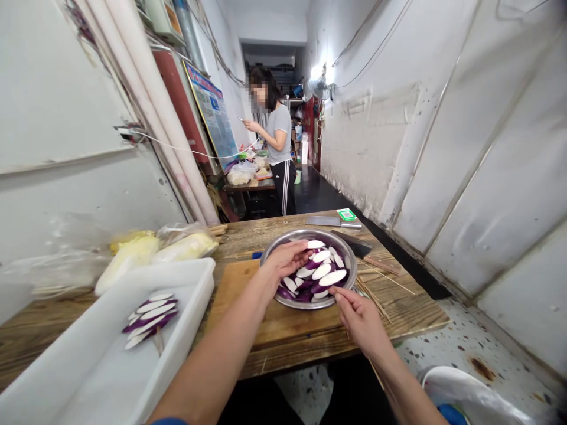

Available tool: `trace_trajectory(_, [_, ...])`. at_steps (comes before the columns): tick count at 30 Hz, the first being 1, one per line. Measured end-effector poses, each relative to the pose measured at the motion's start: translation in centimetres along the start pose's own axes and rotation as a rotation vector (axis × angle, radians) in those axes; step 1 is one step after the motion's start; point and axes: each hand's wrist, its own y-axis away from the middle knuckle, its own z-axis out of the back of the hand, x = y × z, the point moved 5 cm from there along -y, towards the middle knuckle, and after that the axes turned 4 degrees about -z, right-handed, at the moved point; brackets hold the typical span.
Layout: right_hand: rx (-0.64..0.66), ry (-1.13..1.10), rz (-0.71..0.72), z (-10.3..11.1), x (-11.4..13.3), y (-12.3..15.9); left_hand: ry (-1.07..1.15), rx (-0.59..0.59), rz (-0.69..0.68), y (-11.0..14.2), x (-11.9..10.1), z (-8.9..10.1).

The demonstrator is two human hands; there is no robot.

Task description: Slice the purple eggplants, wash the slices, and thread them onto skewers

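A round metal bowl (266,260) holds many slanted eggplant slices with white flesh and purple skin. Over its left side, my left hand (287,258) has its fingers closed on one eggplant slice (315,244). My right hand (361,316) is at the bowl's near right rim, pinching a thin bamboo skewer (375,373) whose tail shows below the hand. Right at those fingertips lies a large eggplant slice (333,277), with others lined up beyond it; the skewer's point is hidden. Skewered eggplant slices (153,316) lie in the white tray (204,295) at left.
Under the bowl is a wooden cutting board (234,289) on a wooden table (248,236). A cleaver (325,221), a dark-bladed knife (381,264) and loose bamboo skewers (376,298) lie beyond and right. Plastic bags (186,245) sit left. A person (279,130) stands behind. A lined bucket (469,389) is lower right.
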Motion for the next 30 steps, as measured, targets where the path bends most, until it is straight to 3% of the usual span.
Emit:
trace_trajectory(3, [0.054,-0.031,-0.052,-0.4,-0.34,-0.05,0.027,-0.015,0.02,0.4,-0.02,-0.29])
trace_trajectory(13, [0.054,-0.012,-0.061,-0.56,-0.58,-0.07,0.153,-0.024,0.074,0.03,0.36,-0.28])
trace_trajectory(30, [0.066,-0.019,-0.07,-0.62,-0.73,-0.15,0.127,0.015,0.086,0.39,0.43,-0.56])
